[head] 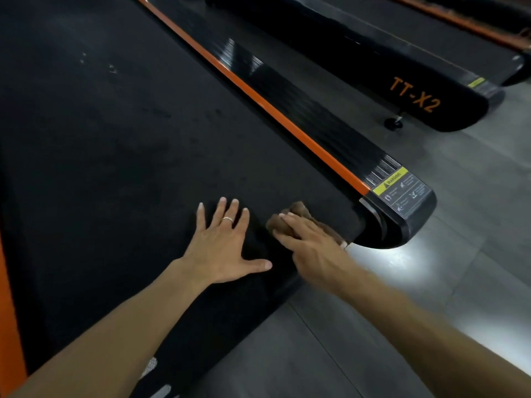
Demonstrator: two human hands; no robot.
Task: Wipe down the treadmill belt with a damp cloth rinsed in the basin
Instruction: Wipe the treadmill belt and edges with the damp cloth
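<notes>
Both bare forearms reach in from the near edge toward the near right corner of the wide black treadmill belt. The left hand lies flat, palm down on the belt, fingers spread and grasping nothing, a thin ring on one finger. The right hand, just to its right, presses fingers-forward on a crumpled brown cloth, pinning it against the belt close to the belt's near end. The cloth bunches out beyond the fingertips and shows a little at the hand's right side; the rest is hidden under the palm, and the hand is motion-blurred, so I cannot tell whether the fingers curl around the fabric. An orange-edged black side rail with a yellow warning label runs along the belt's right. Grey floor tiles lie beyond.
</notes>
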